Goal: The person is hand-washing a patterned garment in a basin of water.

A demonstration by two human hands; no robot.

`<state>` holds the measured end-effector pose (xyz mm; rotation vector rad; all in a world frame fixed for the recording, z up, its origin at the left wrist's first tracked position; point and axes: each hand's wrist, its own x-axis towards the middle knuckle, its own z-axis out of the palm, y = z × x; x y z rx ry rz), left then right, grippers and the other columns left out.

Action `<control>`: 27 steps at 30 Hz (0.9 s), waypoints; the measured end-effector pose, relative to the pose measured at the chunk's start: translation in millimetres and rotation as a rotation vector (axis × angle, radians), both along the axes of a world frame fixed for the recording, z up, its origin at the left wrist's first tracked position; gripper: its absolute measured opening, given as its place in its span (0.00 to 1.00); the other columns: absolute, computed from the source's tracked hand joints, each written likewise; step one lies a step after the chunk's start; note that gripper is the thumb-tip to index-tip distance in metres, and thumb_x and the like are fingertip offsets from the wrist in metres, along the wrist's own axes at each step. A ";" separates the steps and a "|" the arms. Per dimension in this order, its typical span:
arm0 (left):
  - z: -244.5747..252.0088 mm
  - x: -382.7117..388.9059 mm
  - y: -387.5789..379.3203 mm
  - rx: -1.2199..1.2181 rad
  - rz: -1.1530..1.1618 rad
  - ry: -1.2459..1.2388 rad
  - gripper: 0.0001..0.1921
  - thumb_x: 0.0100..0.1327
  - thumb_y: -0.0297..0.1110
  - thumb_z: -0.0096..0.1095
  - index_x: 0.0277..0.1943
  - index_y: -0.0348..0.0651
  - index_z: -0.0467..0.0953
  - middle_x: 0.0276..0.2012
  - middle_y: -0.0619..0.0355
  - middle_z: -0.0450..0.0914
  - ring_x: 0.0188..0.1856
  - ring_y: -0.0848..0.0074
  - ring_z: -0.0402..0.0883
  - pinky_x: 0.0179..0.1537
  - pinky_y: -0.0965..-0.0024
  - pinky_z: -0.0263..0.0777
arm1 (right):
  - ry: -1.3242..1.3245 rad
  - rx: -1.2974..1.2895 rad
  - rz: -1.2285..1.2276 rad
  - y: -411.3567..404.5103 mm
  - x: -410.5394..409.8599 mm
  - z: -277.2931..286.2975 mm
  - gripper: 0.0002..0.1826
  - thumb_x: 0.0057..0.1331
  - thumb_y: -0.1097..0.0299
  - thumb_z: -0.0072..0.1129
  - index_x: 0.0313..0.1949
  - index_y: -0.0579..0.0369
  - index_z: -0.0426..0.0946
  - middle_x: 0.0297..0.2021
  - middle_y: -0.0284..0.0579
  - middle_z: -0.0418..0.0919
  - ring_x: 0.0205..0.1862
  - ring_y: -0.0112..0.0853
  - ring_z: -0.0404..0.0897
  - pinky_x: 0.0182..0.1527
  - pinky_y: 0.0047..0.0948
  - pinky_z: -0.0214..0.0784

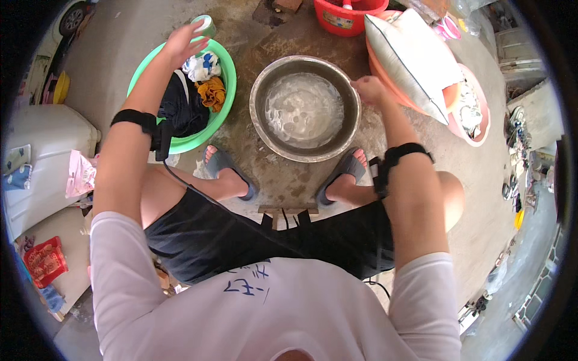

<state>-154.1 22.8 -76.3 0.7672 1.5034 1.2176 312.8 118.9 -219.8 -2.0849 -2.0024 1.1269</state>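
A round metal basin point(305, 108) with water in it stands on the floor between my feet. My right hand point(368, 89) is at its right rim, fingers curled; whether they grip the rim is not plain. My left hand point(184, 43) is raised over the far edge of a green plastic tub point(229, 74), fingers apart and holding nothing. Beside its fingertips is a small round green-and-white container point(205, 26). Dark cloth point(185, 108), a mustard-coloured cloth point(211, 94) and a white-and-blue cloth point(202, 67) lie in the tub.
Beyond the basin stands a red plastic bucket point(341, 20). A white pillow point(411, 61) rests on an orange tub point(377, 67) at the right, beside a pink basin point(483, 124) of cloth. A pink packet point(81, 173) sits at the left. A cable crosses my lap from the left forearm strap.
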 end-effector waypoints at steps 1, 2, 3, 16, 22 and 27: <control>22.6 20.3 -2.0 0.048 -0.021 0.023 0.30 0.74 0.46 0.54 0.71 0.40 0.61 0.69 0.48 0.65 0.64 0.67 0.72 0.66 0.67 0.68 | -0.057 0.110 -0.132 -18.9 -2.9 -16.1 0.35 0.54 0.48 0.70 0.51 0.65 0.75 0.51 0.58 0.80 0.52 0.51 0.80 0.55 0.40 0.73; 42.3 30.5 -7.7 0.053 -0.001 0.032 0.30 0.74 0.46 0.54 0.71 0.40 0.61 0.69 0.48 0.65 0.64 0.67 0.72 0.66 0.67 0.68 | -0.103 0.222 -0.254 -41.6 -12.4 -30.1 0.41 0.51 0.47 0.71 0.55 0.67 0.72 0.56 0.63 0.77 0.57 0.54 0.77 0.60 0.41 0.70; 60.1 39.9 -12.3 0.127 -0.030 -0.044 0.26 0.74 0.46 0.55 0.68 0.40 0.66 0.63 0.52 0.71 0.60 0.71 0.75 0.61 0.70 0.70 | -0.078 0.186 -0.315 -56.7 -15.0 -40.3 0.44 0.50 0.47 0.72 0.58 0.68 0.68 0.57 0.64 0.75 0.59 0.53 0.76 0.62 0.42 0.68; 153.9 93.8 -78.9 0.375 -0.165 -0.347 0.13 0.72 0.41 0.58 0.51 0.41 0.75 0.40 0.61 0.80 0.38 0.79 0.80 0.40 0.76 0.75 | 0.557 -0.243 -0.851 -143.6 15.1 -134.6 0.32 0.54 0.64 0.74 0.56 0.66 0.72 0.52 0.56 0.79 0.55 0.46 0.79 0.55 0.47 0.72; 154.9 76.6 -83.4 0.329 -0.049 -0.367 0.12 0.72 0.40 0.57 0.50 0.41 0.76 0.39 0.62 0.79 0.37 0.79 0.80 0.39 0.77 0.75 | 0.748 -0.739 -1.024 -175.1 -16.2 -125.2 0.23 0.62 0.67 0.69 0.54 0.59 0.74 0.50 0.48 0.81 0.51 0.44 0.81 0.55 0.46 0.76; 158.9 64.6 -77.7 0.313 -0.106 -0.508 0.11 0.73 0.40 0.57 0.47 0.42 0.77 0.34 0.66 0.79 0.35 0.81 0.79 0.38 0.79 0.74 | 0.921 -0.841 -1.007 -190.5 5.9 -153.2 0.15 0.64 0.71 0.63 0.49 0.60 0.75 0.45 0.48 0.82 0.47 0.39 0.82 0.55 0.40 0.78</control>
